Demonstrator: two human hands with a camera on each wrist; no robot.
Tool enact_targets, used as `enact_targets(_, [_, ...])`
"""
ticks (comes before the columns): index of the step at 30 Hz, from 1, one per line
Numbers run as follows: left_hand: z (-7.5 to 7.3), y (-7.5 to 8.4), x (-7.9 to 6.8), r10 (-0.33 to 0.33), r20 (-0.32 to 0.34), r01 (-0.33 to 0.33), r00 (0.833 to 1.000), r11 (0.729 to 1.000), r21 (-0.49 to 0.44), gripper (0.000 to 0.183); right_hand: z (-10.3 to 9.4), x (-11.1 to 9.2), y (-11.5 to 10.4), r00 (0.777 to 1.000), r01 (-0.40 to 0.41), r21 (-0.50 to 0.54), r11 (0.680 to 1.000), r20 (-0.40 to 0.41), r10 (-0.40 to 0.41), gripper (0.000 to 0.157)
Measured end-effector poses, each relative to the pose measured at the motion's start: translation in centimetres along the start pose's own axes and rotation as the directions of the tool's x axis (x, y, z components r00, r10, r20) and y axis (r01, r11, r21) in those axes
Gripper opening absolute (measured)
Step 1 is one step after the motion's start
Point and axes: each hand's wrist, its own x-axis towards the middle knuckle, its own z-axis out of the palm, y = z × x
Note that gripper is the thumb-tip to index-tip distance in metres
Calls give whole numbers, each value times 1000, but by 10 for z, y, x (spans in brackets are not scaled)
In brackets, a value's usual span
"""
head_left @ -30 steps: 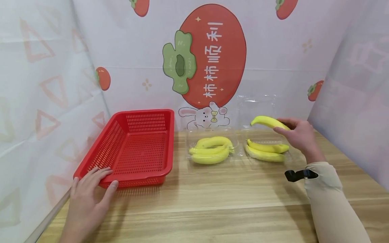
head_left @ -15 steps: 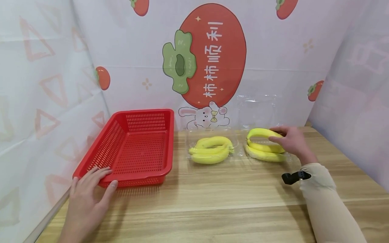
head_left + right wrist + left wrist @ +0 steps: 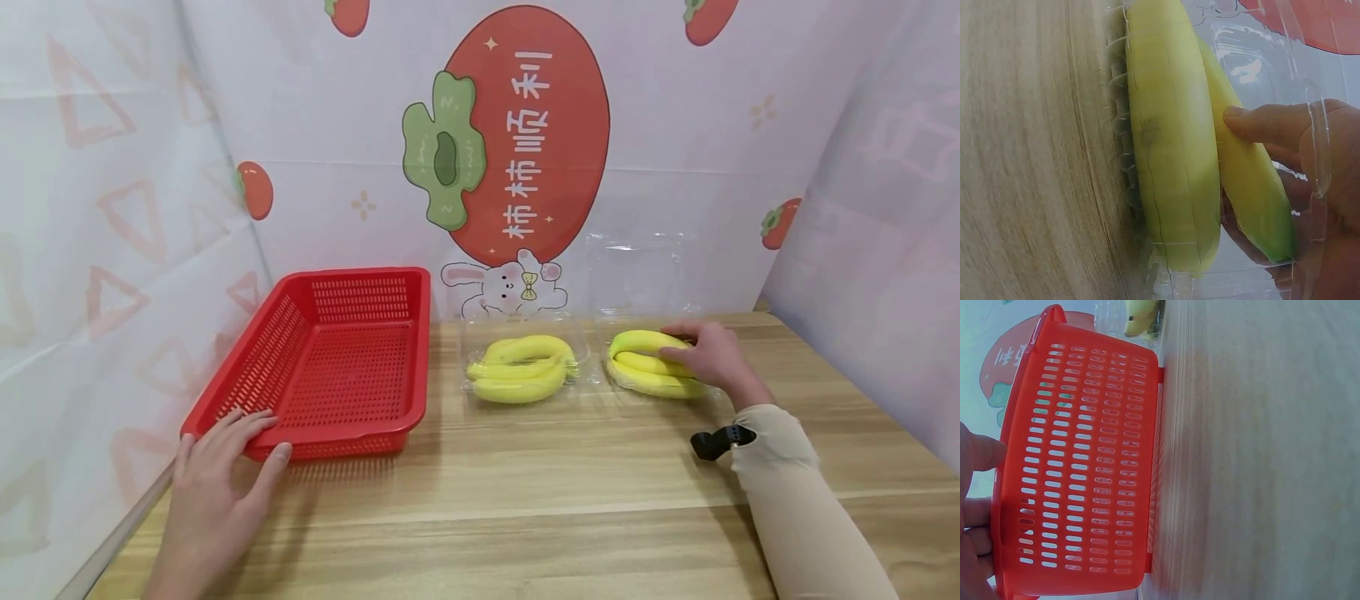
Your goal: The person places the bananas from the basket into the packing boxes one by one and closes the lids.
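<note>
My right hand (image 3: 716, 358) holds a banana (image 3: 645, 341) at its right end, down among the other bananas in a clear plastic clamshell box (image 3: 633, 279). The box's lid stands raised against the backdrop. In the right wrist view the thumb (image 3: 1260, 122) lies on one banana (image 3: 1250, 172), partly behind the front banana (image 3: 1172, 137); the fingers are mostly hidden behind the fruit. At the left, my left hand (image 3: 217, 487) rests on the near corner of a red plastic basket (image 3: 352, 435). Its fingers lie relaxed over the rim, with the thumb apart.
A second clear box (image 3: 468, 333), with several bananas (image 3: 521, 387) inside, sits between the basket and the first box. Everything stands on a wood-grain table (image 3: 510, 500). A printed cloth backdrop (image 3: 315, 100) encloses the back and sides.
My right hand has lowered the banana from above the right box down beside the other bananas there. My left hand has stayed on the basket's rim.
</note>
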Motion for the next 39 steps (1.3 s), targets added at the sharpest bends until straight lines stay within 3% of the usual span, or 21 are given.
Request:
enact_targets(8, [0,0,0,-3,7,3,1000,1000,4,47,-1,0,1,999,-30,19,999,-11,30,55])
enact_targets(15, [-1,0,1,-4,9,4,1000,1000,10,48,-10,-7,-3,995,-51,119,992,-80,61,57])
enact_targets(24, [-2,0,1,-13,17,12,1000,1000,12,48,-22,-12,-12,984,-30,166,986,-168,59,61])
enact_targets(39, [-1,0,0,-18,19,18,1000,1000,10,48,-27,-14,-19,977,-6,138,990,-210,35,61])
